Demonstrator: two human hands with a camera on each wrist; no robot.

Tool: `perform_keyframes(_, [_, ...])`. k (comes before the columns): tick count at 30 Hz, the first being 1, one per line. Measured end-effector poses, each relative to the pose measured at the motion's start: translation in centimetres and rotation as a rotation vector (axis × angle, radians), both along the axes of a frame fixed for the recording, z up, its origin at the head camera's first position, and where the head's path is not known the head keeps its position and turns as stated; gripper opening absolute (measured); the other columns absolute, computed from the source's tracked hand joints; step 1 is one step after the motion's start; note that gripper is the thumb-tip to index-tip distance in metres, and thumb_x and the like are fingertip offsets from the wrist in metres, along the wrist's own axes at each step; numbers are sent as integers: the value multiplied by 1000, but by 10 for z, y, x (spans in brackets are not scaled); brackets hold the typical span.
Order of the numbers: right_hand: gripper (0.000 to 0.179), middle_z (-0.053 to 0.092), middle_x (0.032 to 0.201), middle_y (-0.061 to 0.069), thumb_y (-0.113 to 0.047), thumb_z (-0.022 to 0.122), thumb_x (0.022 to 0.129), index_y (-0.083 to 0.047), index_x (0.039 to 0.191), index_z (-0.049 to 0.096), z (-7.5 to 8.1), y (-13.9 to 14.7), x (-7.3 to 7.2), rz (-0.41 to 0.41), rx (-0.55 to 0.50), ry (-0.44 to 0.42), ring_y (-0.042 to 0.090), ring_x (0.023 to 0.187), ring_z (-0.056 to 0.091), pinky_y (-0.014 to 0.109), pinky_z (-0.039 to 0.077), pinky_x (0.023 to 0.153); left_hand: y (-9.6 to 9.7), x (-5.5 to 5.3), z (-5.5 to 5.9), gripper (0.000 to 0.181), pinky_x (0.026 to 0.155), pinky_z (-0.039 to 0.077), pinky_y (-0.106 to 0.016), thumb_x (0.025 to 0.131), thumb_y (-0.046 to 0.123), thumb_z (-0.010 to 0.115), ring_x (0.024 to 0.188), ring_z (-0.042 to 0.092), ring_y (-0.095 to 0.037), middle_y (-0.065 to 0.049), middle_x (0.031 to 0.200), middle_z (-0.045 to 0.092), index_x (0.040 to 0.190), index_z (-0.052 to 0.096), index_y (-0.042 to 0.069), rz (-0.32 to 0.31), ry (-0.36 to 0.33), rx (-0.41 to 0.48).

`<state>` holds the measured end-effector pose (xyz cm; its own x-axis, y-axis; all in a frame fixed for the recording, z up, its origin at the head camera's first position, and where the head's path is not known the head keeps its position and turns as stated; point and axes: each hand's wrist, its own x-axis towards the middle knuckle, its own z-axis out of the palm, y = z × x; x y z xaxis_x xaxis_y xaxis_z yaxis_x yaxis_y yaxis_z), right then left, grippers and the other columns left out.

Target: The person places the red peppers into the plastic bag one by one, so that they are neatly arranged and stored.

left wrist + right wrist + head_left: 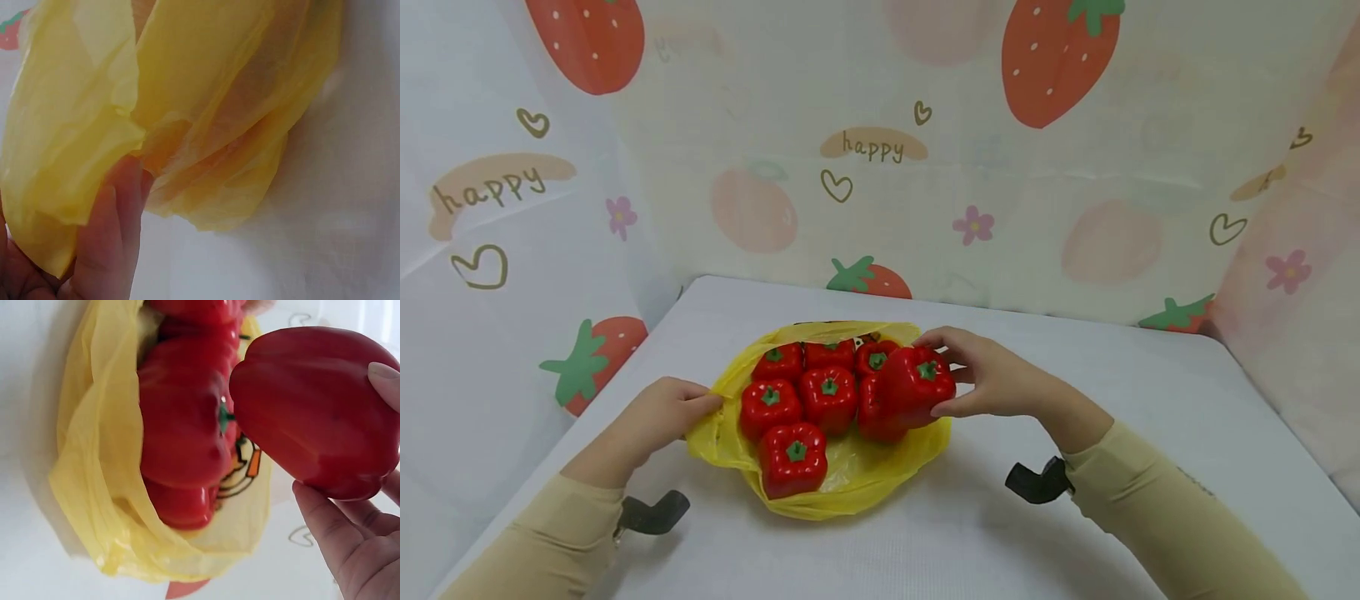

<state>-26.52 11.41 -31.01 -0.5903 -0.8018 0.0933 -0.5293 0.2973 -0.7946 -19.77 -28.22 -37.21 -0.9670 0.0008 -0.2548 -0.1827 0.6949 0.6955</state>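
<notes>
A yellow plastic bag point(857, 492) stands open on the white table, holding several red bell peppers point(828, 388) with green stems. My left hand point(658, 417) pinches the bag's left rim between thumb and fingers; the left wrist view shows the thin yellow plastic point(69, 112) in that grip. In my right hand point(1000, 379) is another red bell pepper point(928, 373), raised at the bag's right rim and overlapping a pepper behind it in the head view. The right wrist view has the held pepper point(319, 412) between thumb and fingertips, beside the peppers point(181, 419) inside the bag.
The white table point(1112, 500) extends to both sides and in front of the bag. Behind it hangs a cream cloth point(865, 75) printed with strawberries, hearts and flowers. Black curved mounts point(655, 512) stick out from both wrists, over beige sleeves.
</notes>
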Motion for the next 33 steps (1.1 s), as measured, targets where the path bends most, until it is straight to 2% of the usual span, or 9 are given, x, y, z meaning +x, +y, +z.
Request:
perform_keyframes(8, [67,44,127,2,-16,78,72,-14,128,41,-8,-16,11,20,27,-25,21,115,47,32,47,86,-4,-1,2,44,73,50,-32,90,44,50,79,57,-19,-4,84,65,102,66,4,55,-38,88])
perform_keyframes(14, [66,44,126,-4,-17,79,71,-18,126,43,-13,-27,16,14,50,-50,15,114,48,30,47,86,-7,0,1,48,76,51,-31,91,43,49,80,59,-18,-5,90,66,109,62,0,55,-32,155])
perform_keyframes(22, [65,45,124,-4,-19,78,71,-20,126,43,-20,-36,22,4,77,-94,15,113,47,31,47,86,-7,1,3,51,76,51,-30,92,40,49,80,60,-17,-7,93,64,115,57,-6,73,-30,239])
perform_keyframes(27, [64,43,126,-5,-19,78,71,-20,125,44,-25,-40,25,-1,91,-86,14,116,44,31,47,86,-8,0,1,53,77,51,-31,90,43,51,81,61,-17,-6,94,64,116,57,-3,71,-33,222])
perform_keyframes(33, [64,42,127,-7,-19,78,71,-22,125,45,-29,-44,27,-1,114,-73,13,118,42,27,47,86,-6,0,-5,43,72,49,-30,87,40,57,77,58,-18,-3,86,65,110,62,4,22,-8,110])
